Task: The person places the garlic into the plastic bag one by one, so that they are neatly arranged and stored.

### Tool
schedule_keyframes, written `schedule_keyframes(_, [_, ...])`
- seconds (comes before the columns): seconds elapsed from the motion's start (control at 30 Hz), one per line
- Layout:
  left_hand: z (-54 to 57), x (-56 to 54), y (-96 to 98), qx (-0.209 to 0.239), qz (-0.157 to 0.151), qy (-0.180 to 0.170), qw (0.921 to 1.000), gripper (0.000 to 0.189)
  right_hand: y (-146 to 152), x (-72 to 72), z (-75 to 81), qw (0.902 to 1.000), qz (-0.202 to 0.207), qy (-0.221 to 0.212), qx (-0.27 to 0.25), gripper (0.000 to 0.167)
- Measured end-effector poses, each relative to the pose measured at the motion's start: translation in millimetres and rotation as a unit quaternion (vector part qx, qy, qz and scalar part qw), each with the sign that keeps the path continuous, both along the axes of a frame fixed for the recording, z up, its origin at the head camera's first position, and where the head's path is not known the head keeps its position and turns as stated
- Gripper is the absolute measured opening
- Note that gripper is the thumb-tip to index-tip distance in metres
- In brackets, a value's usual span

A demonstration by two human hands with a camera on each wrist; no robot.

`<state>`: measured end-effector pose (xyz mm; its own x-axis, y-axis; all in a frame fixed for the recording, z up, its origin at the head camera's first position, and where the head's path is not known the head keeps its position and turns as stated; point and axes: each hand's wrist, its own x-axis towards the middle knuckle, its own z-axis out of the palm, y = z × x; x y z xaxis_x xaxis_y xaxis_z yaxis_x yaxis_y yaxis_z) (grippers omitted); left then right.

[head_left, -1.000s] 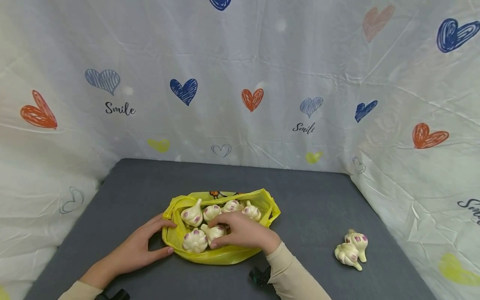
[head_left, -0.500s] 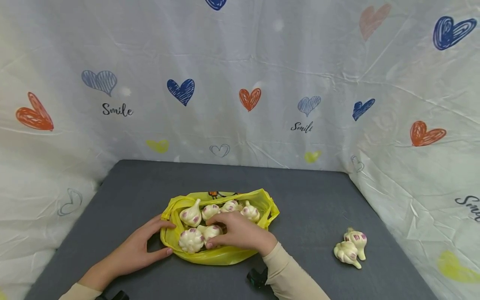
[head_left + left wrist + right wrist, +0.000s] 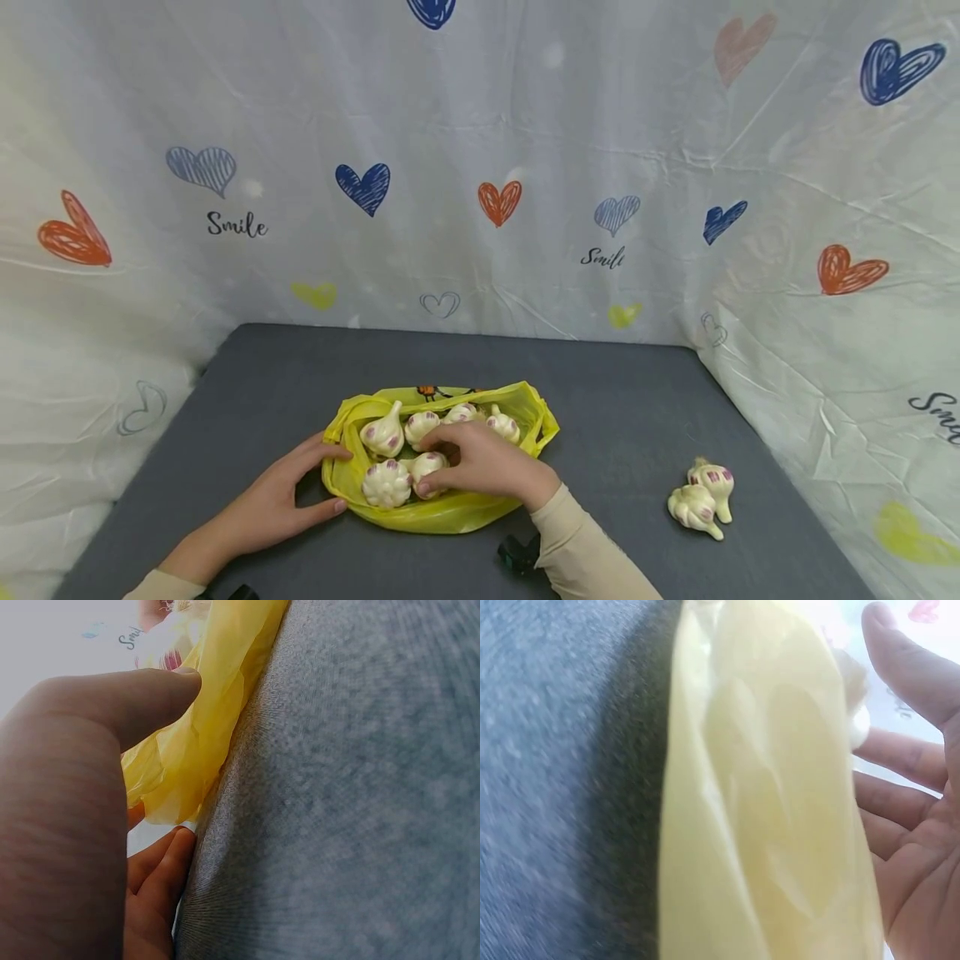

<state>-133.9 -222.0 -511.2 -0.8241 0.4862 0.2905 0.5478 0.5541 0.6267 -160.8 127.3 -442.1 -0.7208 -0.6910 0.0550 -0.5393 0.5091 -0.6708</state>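
Observation:
A yellow plastic bag lies on the table with its mouth spread, holding several garlic bulbs. My left hand rests at the bag's left end, thumb on the near side and fingers over the rim, relaxed and apart. In the left wrist view the thumb lies against the bag's side. Inside the bag, my right hand holds a garlic bulb between thumb and fingers. A garlic bulb sits left of it. In the right wrist view the bag wall hides part of the fingers.
Two garlic bulbs lie on the dark grey table at the right: one in front, the other just behind. A white curtain printed with hearts encloses the table's back and sides.
The two nearest bulbs shift slightly left with my right fingers, then back right. My left hand stays at the bag's end. The view tilts a little.

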Motion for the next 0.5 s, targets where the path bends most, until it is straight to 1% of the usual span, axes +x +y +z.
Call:
schedule_keyframes(0.1, [0.1,0.1,0.3,0.006,-0.003,-0.008,0.9999,0.053,3.5,-1.1,0.9,0.9999,-0.007,-0.007,-0.013,0.051])
schedule_keyframes(0.27, [1.7,0.5,-0.8,0.011,-0.005,-0.011,0.9999,0.052,7.9,-2.4,5.0,0.9992,-0.035,-0.007,-0.019,0.055])
schedule_keyframes(0.37, [0.0,-0.1,-1.3,0.009,-0.006,-0.007,0.9999,0.052,10.6,-1.9,8.7,0.999,-0.042,-0.002,-0.017,0.058])
schedule_keyframes(0.5, [-3.0,-2.9,-1.2,0.008,-0.002,-0.011,0.9999,0.052,14.0,-0.7,14.9,0.9989,-0.045,-0.001,-0.017,0.061])
